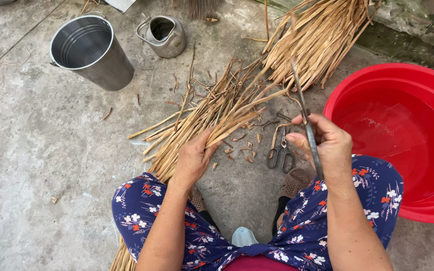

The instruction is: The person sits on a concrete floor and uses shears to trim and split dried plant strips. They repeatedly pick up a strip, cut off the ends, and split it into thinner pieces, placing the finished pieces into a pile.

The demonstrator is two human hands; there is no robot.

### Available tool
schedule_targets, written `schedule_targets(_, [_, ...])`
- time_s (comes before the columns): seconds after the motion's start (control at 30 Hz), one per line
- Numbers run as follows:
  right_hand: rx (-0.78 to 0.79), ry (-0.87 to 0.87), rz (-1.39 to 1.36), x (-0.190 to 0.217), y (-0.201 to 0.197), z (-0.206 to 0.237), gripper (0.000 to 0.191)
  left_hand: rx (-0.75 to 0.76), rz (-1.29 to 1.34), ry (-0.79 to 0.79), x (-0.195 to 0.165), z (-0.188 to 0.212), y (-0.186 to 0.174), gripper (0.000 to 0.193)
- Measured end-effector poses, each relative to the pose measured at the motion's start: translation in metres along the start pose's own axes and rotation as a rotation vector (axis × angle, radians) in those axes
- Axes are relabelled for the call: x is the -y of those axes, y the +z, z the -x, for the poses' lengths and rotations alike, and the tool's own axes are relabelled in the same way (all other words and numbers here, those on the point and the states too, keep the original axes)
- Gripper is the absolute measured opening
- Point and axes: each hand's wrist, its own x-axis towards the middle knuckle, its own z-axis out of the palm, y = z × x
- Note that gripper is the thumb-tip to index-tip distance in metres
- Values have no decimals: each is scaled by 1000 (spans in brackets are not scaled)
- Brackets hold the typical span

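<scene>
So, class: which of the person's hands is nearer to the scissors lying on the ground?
Right. The right hand, gripping a thin metal blade, sits just right of the scissors. The left hand, holding dried reed strips, is farther off to their left.

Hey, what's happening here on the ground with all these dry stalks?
A person sits low over a concrete floor, working with dried reed-like strips. The left hand grips a bundle of strips that fans out ahead, and the right hand holds a thin metal blade pointing up. A pair of scissors lies on the floor between the knees, amid small cuttings. A larger heap of strips lies ahead, a red basin of water sits on the right, and a metal bucket and kettle stand farther off.
</scene>
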Motion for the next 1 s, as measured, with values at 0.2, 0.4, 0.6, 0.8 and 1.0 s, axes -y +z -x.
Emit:
schedule_targets(0.2, [52,-139,159,7,-11,-6,54,27,-43,39,-3,0,-8,39])
schedule_targets(0.4, [65,-118,118,2,-12,-6,50,147,-25,96,-2,4,-10,38])
schedule_targets(0.6, [-69,-52,-88,-11,-13,-7,36,154,228,-128,9,3,-5,31])
schedule_targets(0.8, [42,-60,109,-10,-14,-14,43,92,332,-119,14,6,-7,31])
schedule_targets(1.0, [73,4,105,-9,-9,-15,39,180,295,-93,17,8,-6,31])
